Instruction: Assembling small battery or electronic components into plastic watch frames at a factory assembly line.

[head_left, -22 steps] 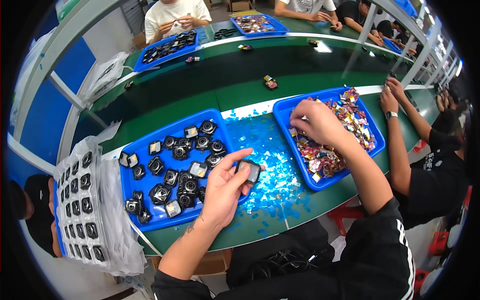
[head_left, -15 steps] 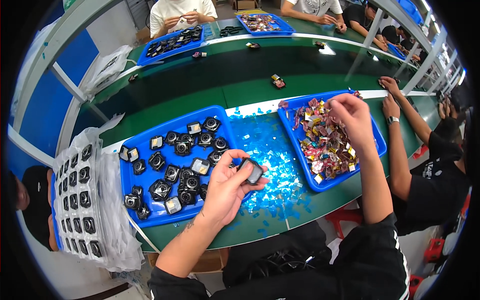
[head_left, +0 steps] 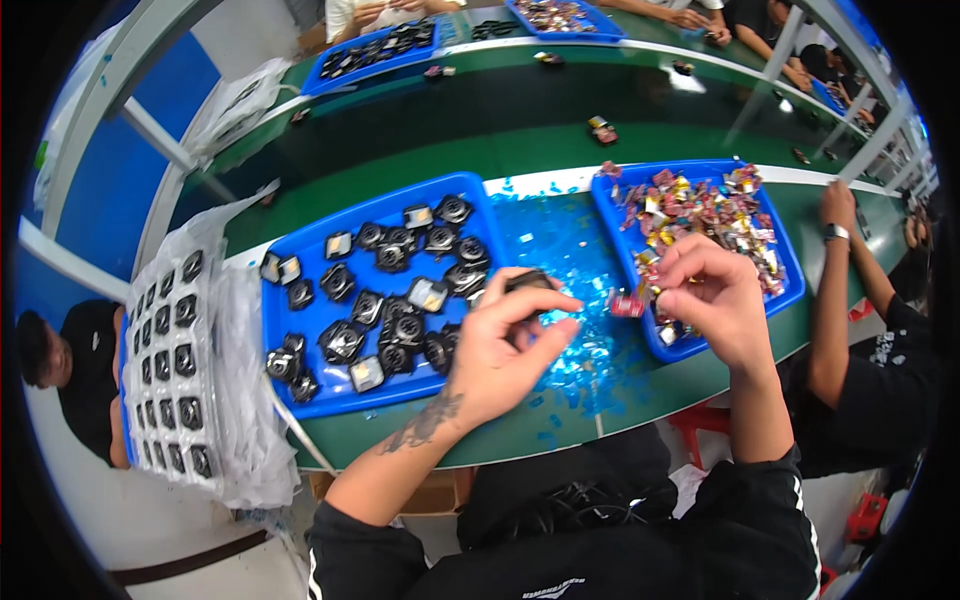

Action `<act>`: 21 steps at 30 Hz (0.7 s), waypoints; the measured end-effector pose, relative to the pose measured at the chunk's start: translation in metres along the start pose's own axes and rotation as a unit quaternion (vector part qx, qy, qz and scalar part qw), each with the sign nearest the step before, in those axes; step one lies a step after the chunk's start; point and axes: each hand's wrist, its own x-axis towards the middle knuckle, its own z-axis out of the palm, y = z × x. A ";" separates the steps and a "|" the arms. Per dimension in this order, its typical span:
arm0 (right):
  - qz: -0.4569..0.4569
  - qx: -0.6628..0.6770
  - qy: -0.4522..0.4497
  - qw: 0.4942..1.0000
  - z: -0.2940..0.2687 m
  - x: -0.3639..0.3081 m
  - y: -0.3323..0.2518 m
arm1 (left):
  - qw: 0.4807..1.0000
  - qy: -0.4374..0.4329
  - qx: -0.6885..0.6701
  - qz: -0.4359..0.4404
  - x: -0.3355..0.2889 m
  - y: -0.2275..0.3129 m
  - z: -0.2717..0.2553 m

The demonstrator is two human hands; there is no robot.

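Note:
My left hand (head_left: 500,355) is over the right edge of a blue tray with its fingers curled. It holds a black watch case (head_left: 532,281), partly hidden by the fingers. My right hand (head_left: 718,305) pinches a small flat red piece (head_left: 627,304) between thumb and fingertips, at the left rim of the second blue tray (head_left: 629,265). That tray is heaped with crumpled reddish, yellow and silver pieces (head_left: 690,215). The left blue tray (head_left: 300,240) carries many black watch cases (head_left: 343,342), some showing pale squares.
Blue film scraps (head_left: 580,370) lie between the trays. Plastic blister trays of black cases (head_left: 170,360) stand at the left. Beyond runs a dark green conveyor (head_left: 440,125) carrying scattered parts, one reddish (head_left: 602,130). A co-worker's arm (head_left: 835,290) reaches in at the right; others sit across.
My right hand has come down and left from above the heap, now with the red piece showing in its fingers. My left hand has turned its watch case, whose grey face no longer shows.

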 end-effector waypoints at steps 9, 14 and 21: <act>0.055 0.116 -0.062 0.990 0.056 -0.004 0.010 | 0.999 -0.030 0.040 -0.001 -0.004 0.005 0.005; 0.052 0.052 -0.055 0.996 0.056 -0.006 0.011 | 1.000 -0.006 0.031 0.002 -0.005 -0.001 0.006; 0.039 -0.036 -0.067 0.996 0.054 -0.005 0.007 | 0.999 -0.004 0.041 0.017 -0.005 -0.004 0.006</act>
